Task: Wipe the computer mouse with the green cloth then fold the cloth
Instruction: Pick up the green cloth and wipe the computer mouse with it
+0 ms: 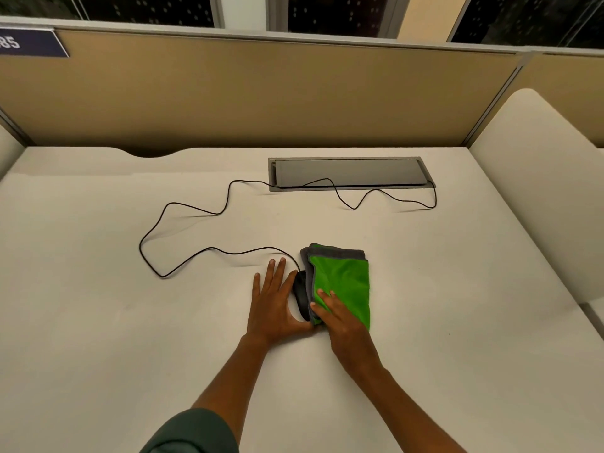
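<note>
Head view shows two bare arms reaching out over a pale bench (pixel 98 322), with a dark green sleeve (pixel 192 433) at the bottom edge. Left hand (pixel 274 305) lies flat with its fingers spread, pressed against the left side of the black mouse (pixel 300 297); it steadies the mouse but is not closed around it. Right hand (pixel 340 317) lies on the green cloth (pixel 343 282) and presses it down; its fingers are out flat, not curled into a fist. Green cloth is bunched in layers with a grey edge on top, and it covers the right side of the mouse, so only a dark strip of the mouse shows between the two hands.

Farther out, the black cord (pixel 183 207) runs from the front of the mouse in big loose loops across the bench. It goes up to a grey cable hatch (pixel 349 173) set into the bench and crosses the front of it. Nothing else lies near the hands. Behind the bench stands a tan divider wall (pixel 261 93). A blue sign (pixel 29 44) with white numbers sits on its top left corner. Dark windows (pixel 336 11) are past the wall.
</note>
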Demonstrator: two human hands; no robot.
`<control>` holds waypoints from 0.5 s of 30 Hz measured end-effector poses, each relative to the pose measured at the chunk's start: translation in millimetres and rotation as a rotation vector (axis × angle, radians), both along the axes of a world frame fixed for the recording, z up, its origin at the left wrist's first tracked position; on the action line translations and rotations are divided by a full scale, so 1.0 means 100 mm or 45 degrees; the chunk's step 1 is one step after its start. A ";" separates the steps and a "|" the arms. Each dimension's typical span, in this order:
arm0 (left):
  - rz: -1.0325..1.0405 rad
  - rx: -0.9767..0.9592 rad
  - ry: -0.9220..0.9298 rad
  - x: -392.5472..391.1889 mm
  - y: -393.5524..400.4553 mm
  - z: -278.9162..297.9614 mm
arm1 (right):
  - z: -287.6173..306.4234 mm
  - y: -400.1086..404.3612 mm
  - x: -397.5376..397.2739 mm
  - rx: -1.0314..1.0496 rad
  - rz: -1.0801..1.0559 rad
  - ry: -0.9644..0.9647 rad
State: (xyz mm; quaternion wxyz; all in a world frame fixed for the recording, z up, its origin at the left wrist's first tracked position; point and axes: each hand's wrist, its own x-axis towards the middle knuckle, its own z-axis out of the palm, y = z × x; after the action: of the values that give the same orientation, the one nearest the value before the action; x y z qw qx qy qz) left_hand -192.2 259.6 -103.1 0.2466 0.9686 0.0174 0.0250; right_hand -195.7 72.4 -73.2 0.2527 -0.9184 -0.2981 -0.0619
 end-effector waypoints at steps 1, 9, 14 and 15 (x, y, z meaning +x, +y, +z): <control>-0.010 0.002 0.002 0.00 0.00 0.00 | -0.01 0.01 -0.04 -0.007 0.007 -0.029; -0.030 -0.008 0.000 0.00 0.01 0.01 | 0.05 0.14 -0.01 -0.024 -0.043 -0.072; -0.041 0.002 0.020 0.01 0.02 0.01 | 0.12 0.36 0.15 -0.036 -0.152 0.163; -0.044 0.001 0.023 0.02 0.02 0.01 | 0.12 0.42 0.22 -0.048 -0.173 0.223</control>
State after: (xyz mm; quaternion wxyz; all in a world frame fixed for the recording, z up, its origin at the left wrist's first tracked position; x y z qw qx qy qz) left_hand -190.6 261.6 -101.8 0.2464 0.9691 0.0029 0.0121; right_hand -173.4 114.3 -61.4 0.2558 -0.9430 -0.2130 0.0072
